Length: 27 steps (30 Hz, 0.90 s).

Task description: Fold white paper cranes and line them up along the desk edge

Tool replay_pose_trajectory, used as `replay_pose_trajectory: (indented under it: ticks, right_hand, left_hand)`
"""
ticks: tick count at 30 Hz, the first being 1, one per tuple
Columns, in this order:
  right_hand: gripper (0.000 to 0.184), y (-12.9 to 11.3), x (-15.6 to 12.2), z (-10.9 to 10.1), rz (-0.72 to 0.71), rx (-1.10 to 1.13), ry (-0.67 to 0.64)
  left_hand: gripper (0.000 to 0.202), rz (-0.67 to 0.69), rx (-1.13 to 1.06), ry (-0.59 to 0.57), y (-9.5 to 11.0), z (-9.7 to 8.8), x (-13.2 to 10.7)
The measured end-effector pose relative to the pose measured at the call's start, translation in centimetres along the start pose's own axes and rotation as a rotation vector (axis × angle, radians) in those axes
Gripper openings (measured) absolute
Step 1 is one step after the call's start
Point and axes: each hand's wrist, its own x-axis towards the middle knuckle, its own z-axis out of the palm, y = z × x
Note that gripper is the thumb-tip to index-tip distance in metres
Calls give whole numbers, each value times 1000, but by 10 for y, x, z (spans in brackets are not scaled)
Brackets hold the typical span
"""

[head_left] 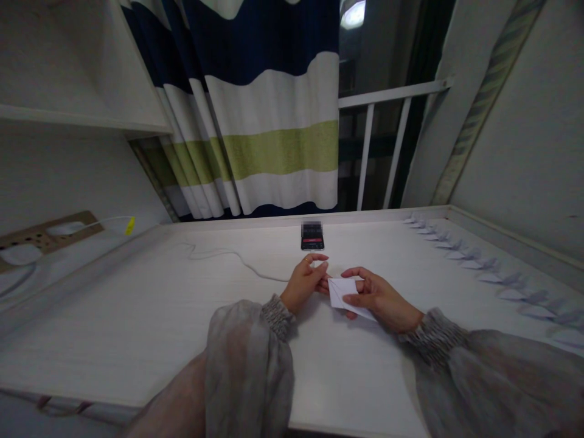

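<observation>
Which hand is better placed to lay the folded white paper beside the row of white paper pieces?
Probably the right hand: it holds the folded white paper and sits nearer the row of white paper pieces than the left hand.

From where I stand, a long white desk (114, 322) meets an off-white wall (533, 158) at right. Navy-white-green striped cloth curtain (274, 146) partly covers a dark window (381, 52) crossed by white metal railing (396, 93); bright light (353, 14) shows near its top. White shelf (68, 118), upper left.
</observation>
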Motion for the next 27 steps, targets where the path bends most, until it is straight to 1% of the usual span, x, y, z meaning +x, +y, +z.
replay_pose_trajectory:
  ticks: [4, 9, 11, 15, 19, 22, 25, 27]
  right_hand:
    - [50, 4, 1, -5, 0, -10, -3]
    - [49, 7, 1, -6, 6, -43, -47]
    - [49, 5, 1, -4, 10, -42, -40]
    - [47, 1, 2, -1, 14, -43, 15]
    - [30, 1, 4, -4, 47, -89, 72]
    - [30, 1, 5, -5, 40, -76, 97]
    - [28, 0, 4, -4, -4, -40, 106]
    - [28, -1, 3, -3, -9, -32, 101]
  left_hand:
    - [36, 1, 0, -9, 3, -4, 0]
    - [47, -35, 50, -84, 2, -3, -2]
    - [49, -29, 47, -101, 0, -2, -2]
    - [50, 17, 21, -54, 0, -3, -1]
    - [48, 84, 8, 22, 1, -2, 0]
    - [49, 96, -1, 58, 1, -1, 0]
    - [50, 84, -11, 59, 1, -2, 1]
    - [50, 84, -19, 64, -1, -3, 2]
